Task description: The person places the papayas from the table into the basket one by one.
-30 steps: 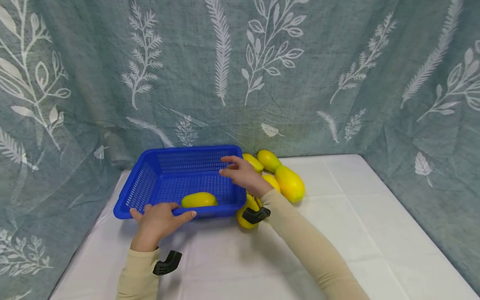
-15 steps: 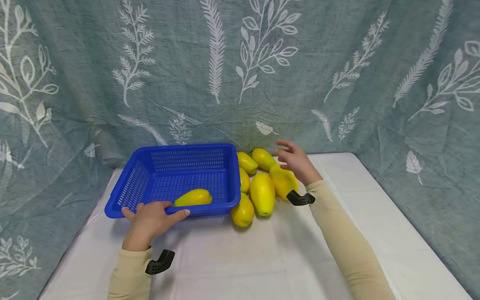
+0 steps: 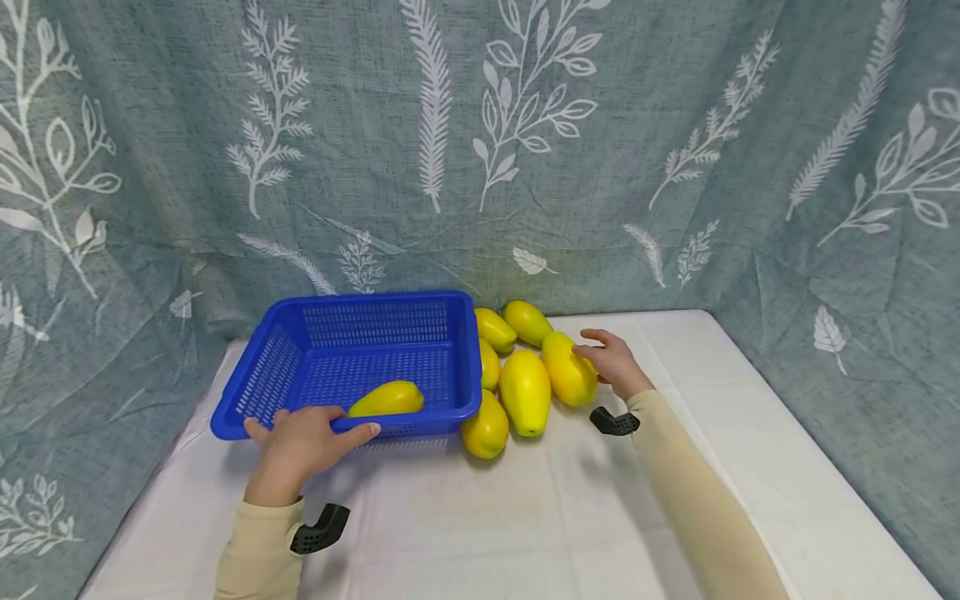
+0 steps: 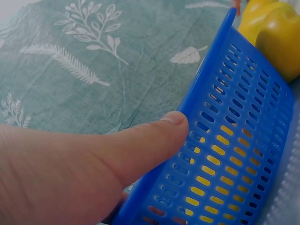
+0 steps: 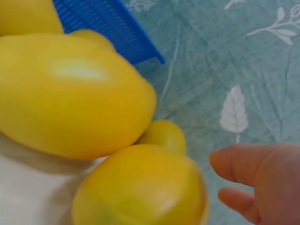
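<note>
Swung the right hand [image 3: 615, 362] out of the blue basket [image 3: 375, 308] within the last second, across the pile and down onto the counter [image 3: 525, 517] at the right edge of the yellow fruit. Brought it from above the basket's far wall, through a raised pause over the pile half a second back, to rest low beside the rightmost fruit [image 3: 566, 368]. Laid the fingertips against that fruit's right flank with the fingers only loosely curved. Showed the thumb and a finger standing clear of the skin in the right wrist view, so not yet closed round anything.

Kept the left hand [image 3: 300, 442] where it had been throughout, clamped on the basket's near rim, thumb [image 4: 159, 129] hooked over the edge and the remaining fingers mostly hidden from view. Left the basket itself unmoved on the counter, with the single fruit [image 3: 386, 398] lying inside against the near wall just as before.

Left the other fruits undisturbed too: a tall one [image 3: 524, 390] touching the rightmost, a rounder one [image 3: 486, 425] by the basket's near corner, and more at the back [image 3: 528, 322] by the curtain.

Judged as one fruit delivered and the empty hand returned to the pile, with the next grasp begun but not made.
</note>
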A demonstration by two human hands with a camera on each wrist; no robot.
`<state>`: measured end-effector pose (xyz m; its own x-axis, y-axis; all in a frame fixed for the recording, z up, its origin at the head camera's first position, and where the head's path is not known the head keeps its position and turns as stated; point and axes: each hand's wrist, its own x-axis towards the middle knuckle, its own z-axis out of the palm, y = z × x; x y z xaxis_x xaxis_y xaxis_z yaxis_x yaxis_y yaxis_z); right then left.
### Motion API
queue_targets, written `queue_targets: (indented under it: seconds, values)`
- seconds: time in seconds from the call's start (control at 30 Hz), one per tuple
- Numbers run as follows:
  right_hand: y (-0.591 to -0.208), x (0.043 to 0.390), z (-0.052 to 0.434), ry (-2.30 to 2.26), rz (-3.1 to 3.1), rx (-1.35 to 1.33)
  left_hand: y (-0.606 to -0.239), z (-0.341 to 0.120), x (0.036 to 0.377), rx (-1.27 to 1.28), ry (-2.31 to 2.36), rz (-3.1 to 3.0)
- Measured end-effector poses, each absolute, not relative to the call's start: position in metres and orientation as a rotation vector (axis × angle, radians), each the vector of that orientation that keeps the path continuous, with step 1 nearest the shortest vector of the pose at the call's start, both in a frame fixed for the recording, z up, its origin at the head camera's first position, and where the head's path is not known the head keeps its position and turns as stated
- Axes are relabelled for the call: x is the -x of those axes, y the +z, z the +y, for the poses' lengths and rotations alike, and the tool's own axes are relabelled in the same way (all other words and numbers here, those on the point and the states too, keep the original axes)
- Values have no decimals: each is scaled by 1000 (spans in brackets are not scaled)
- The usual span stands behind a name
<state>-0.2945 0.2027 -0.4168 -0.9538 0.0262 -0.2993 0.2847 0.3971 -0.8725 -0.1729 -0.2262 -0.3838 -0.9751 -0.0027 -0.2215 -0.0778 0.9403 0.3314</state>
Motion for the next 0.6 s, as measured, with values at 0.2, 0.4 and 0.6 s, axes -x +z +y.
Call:
queue_targets:
  seconds: [0.2, 0.4, 0.6]
  values:
    - [-428, 293, 201, -1554, 2371, -260, -385, -227, 171, 60, 501, 2885]
    - [-433, 292, 202, -1600, 2306, -281, -383, -227, 171, 60, 511, 2893]
    - [-424, 290, 206, -1637, 2340, -321, -383, -227, 170, 63, 505, 2888]
